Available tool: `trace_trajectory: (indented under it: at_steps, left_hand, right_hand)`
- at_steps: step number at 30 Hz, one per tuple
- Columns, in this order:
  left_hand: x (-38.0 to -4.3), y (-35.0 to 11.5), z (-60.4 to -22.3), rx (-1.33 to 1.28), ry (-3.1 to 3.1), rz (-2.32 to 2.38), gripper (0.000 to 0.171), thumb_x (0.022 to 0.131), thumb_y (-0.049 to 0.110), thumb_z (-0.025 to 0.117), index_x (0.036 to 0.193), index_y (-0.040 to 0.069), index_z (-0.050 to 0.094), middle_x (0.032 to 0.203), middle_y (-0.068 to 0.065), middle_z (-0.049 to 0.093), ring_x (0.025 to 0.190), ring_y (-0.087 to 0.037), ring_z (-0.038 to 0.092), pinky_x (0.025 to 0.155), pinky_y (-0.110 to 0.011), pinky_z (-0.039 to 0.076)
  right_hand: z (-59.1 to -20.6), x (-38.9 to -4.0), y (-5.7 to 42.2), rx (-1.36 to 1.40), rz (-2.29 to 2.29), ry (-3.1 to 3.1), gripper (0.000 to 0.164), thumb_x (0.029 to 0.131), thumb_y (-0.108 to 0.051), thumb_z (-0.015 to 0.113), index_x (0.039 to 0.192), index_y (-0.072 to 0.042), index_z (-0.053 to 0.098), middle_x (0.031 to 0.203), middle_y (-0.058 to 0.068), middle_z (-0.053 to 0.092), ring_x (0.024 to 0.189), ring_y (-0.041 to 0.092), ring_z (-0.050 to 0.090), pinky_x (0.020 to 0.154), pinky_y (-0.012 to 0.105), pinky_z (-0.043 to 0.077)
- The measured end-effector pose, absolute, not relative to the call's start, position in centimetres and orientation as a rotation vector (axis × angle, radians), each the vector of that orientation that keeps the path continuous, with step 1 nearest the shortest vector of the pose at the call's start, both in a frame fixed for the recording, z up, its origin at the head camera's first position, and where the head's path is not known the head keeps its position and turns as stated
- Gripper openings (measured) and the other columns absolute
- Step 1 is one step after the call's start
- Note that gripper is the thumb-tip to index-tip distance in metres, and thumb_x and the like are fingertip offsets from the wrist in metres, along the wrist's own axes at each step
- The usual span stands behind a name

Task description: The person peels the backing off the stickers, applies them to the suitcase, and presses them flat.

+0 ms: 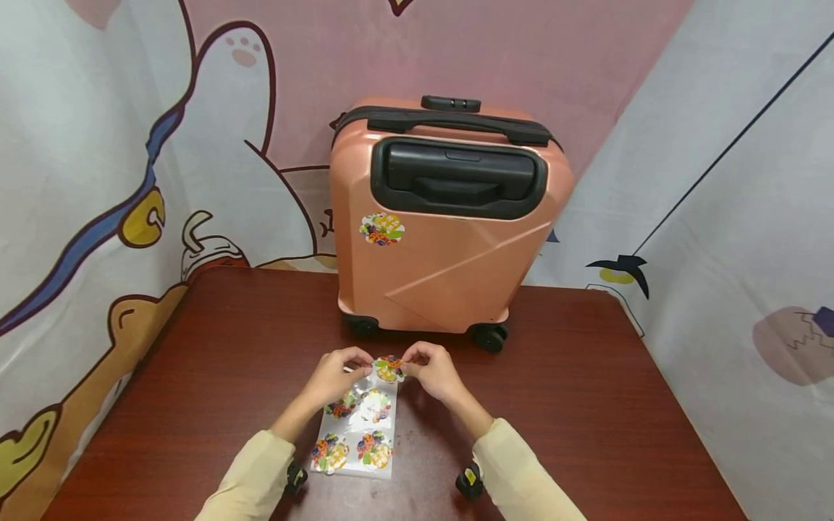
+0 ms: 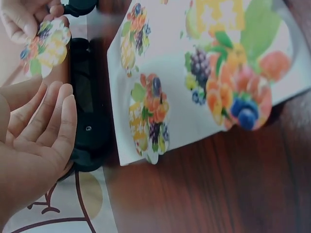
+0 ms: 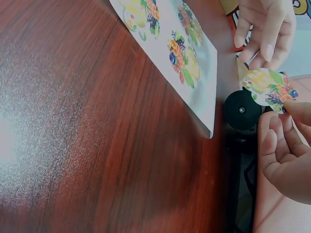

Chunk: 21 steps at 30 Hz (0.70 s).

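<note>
A round fruit-print sticker [image 1: 389, 369] is pinched at its right edge between the thumb and finger of my right hand [image 1: 435, 370]. My left hand [image 1: 335, 376] is at the sticker's left edge, its fingertips right beside it. In the left wrist view, the left fingers [image 2: 60, 114] are loosely extended with nothing gripped between them. Below the hands, a white sticker sheet [image 1: 360, 427] with several more fruit stickers lies on the table. An upright peach-coloured suitcase [image 1: 443, 268] stands just beyond the hands, with one similar fruit sticker [image 1: 381, 229] on its upper left front.
The suitcase has black wheels [image 1: 489, 336] on the table and a black recessed handle [image 1: 459, 177] near its top. The dark red-brown wooden table [image 1: 580, 405] extends to both sides. Cartoon-printed cloth [image 1: 221, 145] hangs behind and beside it.
</note>
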State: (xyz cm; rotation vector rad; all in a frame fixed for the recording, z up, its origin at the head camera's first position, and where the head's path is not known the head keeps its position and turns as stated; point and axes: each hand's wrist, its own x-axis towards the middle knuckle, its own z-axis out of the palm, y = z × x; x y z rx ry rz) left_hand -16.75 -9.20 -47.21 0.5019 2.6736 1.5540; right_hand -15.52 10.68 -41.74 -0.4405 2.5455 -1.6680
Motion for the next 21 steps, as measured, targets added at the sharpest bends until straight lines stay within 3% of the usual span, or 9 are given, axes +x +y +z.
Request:
trace_trajectory:
  at_steps: [5,13,21]
  left_hand:
    - [-16.7,-8.9,-47.5,0.53,2.694,1.573,0.005,0.081,0.007,0.067,0.084,0.005,0.065,0.08,-0.002,0.066,0.076,-0.017,0.061,0.066,-0.026,0.049]
    - [-16.6,-8.7,-47.0,0.41,2.709,1.628,0.005,0.08,0.007,0.068,0.078,0.007,0.064,0.073,0.002,0.064,0.069,-0.014,0.06,0.063,-0.026,0.048]
    - [-17.4,-8.1,-45.0,0.382,2.762,1.698,0.004,0.081,0.006,0.068,0.078,0.006,0.064,0.074,0.0,0.064,0.07,-0.016,0.059,0.066,-0.03,0.047]
  right_hand:
    - [-41.7,-15.6,10.5,-0.454,-1.678,2.533,0.005,0.075,0.013,0.063,0.079,0.012,0.06,0.074,0.025,0.06,0.065,0.029,0.055,0.054,0.02,0.042]
    - [-41.4,-15.8,10.2,-0.428,-1.697,2.527,0.006,0.074,0.013,0.064,0.077,0.012,0.06,0.072,0.025,0.06,0.061,0.019,0.053,0.053,0.019,0.041]
    - [-40.5,-16.3,9.8,-0.379,-1.751,2.595,0.006,0.074,0.012,0.065,0.075,0.011,0.06,0.07,0.023,0.061,0.059,0.018,0.053,0.052,0.019,0.041]
